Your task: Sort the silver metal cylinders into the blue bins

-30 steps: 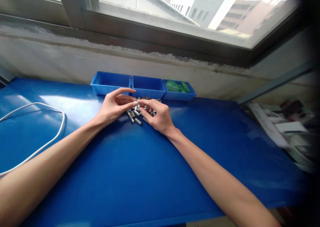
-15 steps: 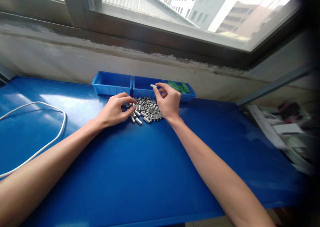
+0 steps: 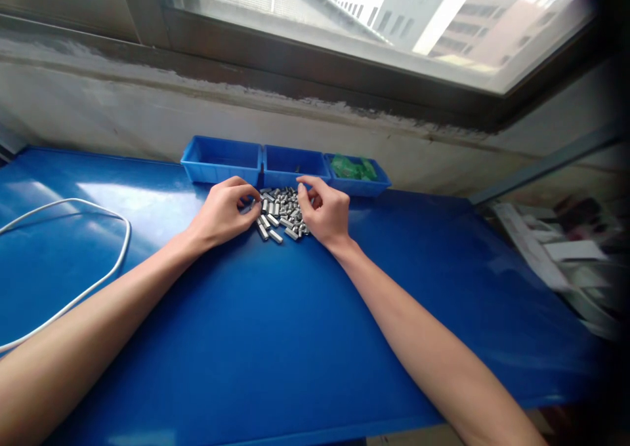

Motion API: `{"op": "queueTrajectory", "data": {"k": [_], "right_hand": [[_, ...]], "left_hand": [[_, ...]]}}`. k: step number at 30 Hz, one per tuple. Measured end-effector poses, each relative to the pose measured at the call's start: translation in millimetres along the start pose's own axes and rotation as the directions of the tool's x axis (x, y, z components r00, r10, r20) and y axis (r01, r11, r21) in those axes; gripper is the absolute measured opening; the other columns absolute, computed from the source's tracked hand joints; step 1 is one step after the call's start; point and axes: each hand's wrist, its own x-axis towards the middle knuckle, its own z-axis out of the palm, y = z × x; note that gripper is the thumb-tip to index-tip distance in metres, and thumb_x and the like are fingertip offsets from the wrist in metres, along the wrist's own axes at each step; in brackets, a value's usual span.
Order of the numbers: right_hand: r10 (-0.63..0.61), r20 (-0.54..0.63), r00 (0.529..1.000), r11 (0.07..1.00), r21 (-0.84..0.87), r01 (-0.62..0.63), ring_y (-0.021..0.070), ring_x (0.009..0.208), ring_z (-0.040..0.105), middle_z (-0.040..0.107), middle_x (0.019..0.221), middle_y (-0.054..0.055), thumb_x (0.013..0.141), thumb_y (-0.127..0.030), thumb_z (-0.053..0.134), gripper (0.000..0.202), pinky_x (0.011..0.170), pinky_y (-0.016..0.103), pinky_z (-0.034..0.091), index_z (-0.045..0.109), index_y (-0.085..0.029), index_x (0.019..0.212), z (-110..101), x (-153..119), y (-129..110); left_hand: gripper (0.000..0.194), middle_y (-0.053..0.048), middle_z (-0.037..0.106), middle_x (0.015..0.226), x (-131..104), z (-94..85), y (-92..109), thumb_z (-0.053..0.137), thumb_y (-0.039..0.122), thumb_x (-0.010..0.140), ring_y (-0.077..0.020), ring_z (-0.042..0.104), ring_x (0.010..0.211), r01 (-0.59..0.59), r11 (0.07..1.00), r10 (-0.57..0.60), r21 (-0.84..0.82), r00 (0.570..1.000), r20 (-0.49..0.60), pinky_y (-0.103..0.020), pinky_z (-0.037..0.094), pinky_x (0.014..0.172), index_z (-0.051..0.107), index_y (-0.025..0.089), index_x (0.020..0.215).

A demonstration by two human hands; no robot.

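Note:
A pile of small silvery metal pieces lies on the blue table between my two hands. My left hand is at the pile's left side, thumb and forefinger pinched; a small piece seems to show at the fingertips. Over the right side of the pile is my right hand, its thumb and forefinger apart, with nothing seen between them. Just behind the pile stands the middle blue bin, with a small dark piece inside.
The left blue bin and the right blue bin, which holds green plastic, flank the middle one below the window. A white cable curves over the table's left. Papers lie at the far right.
The metal piece that was in my right hand is gone from its fingers, and a piece now shows in the middle bin. My right hand has come down toward the pile. My left fingers have closed.

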Motion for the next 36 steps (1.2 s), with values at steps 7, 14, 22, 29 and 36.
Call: {"op": "queueTrajectory", "data": {"k": [7,14,22,29,36], "right_hand": [[-0.139,0.029,0.990,0.989,0.053,0.138,0.0128,0.061,0.065,0.075,0.080,0.001,0.097,-0.027,0.055,0.022,0.068,0.026,0.052,0.073,-0.020,0.106,0.3,-7.3,-9.4],[-0.139,0.085,0.987,0.989,0.063,0.134,0.0135,0.061,0.064,0.076,0.084,0.001,0.098,-0.029,0.053,0.023,0.069,0.028,0.054,0.073,-0.021,0.105,-1.3,-7.5,-12.5],[-0.216,0.056,0.975,0.972,0.106,0.210,0.0116,0.058,0.063,0.076,0.083,0.001,0.096,-0.024,0.056,0.019,0.065,0.026,0.053,0.073,-0.019,0.103,-0.2,-7.2,-11.1],[-0.229,0.107,0.967,0.972,0.072,0.222,0.0147,0.068,0.067,0.076,0.086,0.002,0.095,-0.026,0.058,0.028,0.073,0.029,0.056,0.070,-0.020,0.119,0.9,-9.4,-7.4],[-0.376,0.176,0.910,0.925,0.118,0.360,0.0207,0.107,0.071,0.075,0.119,0.008,0.098,-0.028,0.058,0.032,0.094,0.034,0.057,0.067,-0.022,0.129,0.1,-7.2,-10.9]], "left_hand": [[0.015,-0.004,0.071,0.081,0.2,2.5,-8.0,0.066,0.021,0.075,-0.0159,0.065,0.068,0.112,0.992,-0.115,-0.056,0.992,-0.057,-0.029,0.055,0.067,0.074,0.016,0.087],[0.032,-0.007,0.076,0.087,-1.2,4.5,-7.9,0.067,0.024,0.083,-0.0177,0.071,0.074,0.133,0.972,-0.148,-0.195,0.987,-0.064,-0.030,0.059,0.071,0.071,0.016,0.114],[0.035,-0.009,0.078,0.099,0.0,1.1,-6.6,0.072,0.032,0.087,-0.0222,0.075,0.093,0.161,0.906,-0.221,-0.390,0.969,-0.113,-0.035,0.061,0.083,0.070,0.018,0.119],[0.056,-0.009,0.078,0.100,3.3,-2.6,-5.7,0.087,0.043,0.074,-0.0240,0.076,0.096,0.149,0.768,-0.228,-0.623,0.972,-0.048,-0.039,0.060,0.094,0.068,0.017,0.120],[0.075,-0.008,0.076,0.099,1.2,-3.2,-5.9,0.094,0.045,0.063,-0.0231,0.075,0.092,0.168,0.698,-0.201,-0.696,0.979,0.034,-0.034,0.063,0.083,0.064,0.018,0.126]]}}
